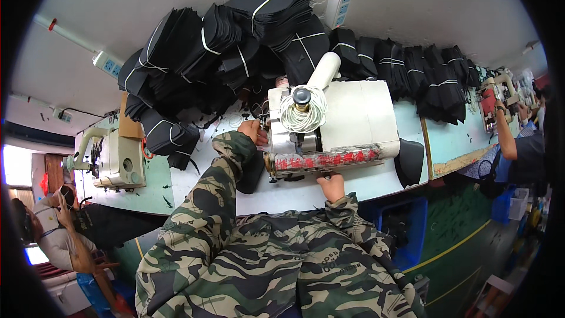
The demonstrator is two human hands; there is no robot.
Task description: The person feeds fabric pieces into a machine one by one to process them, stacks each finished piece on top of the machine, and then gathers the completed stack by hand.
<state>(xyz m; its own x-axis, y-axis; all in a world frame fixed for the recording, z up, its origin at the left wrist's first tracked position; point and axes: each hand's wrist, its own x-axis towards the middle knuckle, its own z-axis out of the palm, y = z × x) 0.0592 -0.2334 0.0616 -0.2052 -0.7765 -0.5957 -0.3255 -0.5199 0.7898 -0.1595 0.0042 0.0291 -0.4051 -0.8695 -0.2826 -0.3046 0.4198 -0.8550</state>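
- Machine: white machine (358,112) stands on the white-covered table (282,199), directly ahead of the person; coil of pale cord (303,111) hangs around the dark knob (301,96) on top.
- Left hand (254,132): at the machine's left end, fingers bent against or just beside the metal parts. Can't tell if it grips anything.
- Right hand (331,188): at the machine's lower front edge, under the red-marked front bar (329,159). Fingertips partly hidden; can't tell whether closed on a part.
- Material: one loose black piece (252,175) lies on the table below the left hand, by the machine's left front corner. Another black piece (410,164) lies at its right end.
- Progress: most visible stock is in bundles (282,12) banded with white ties, piled behind the machine and along the wall, so those look unopened. No black piece clearly seen in the machine.
- Done vs left: can't tell whether either loose piece has been worked. Blue crate (420,229) under the table edge holds dark stuff, too unclear to count as finished.
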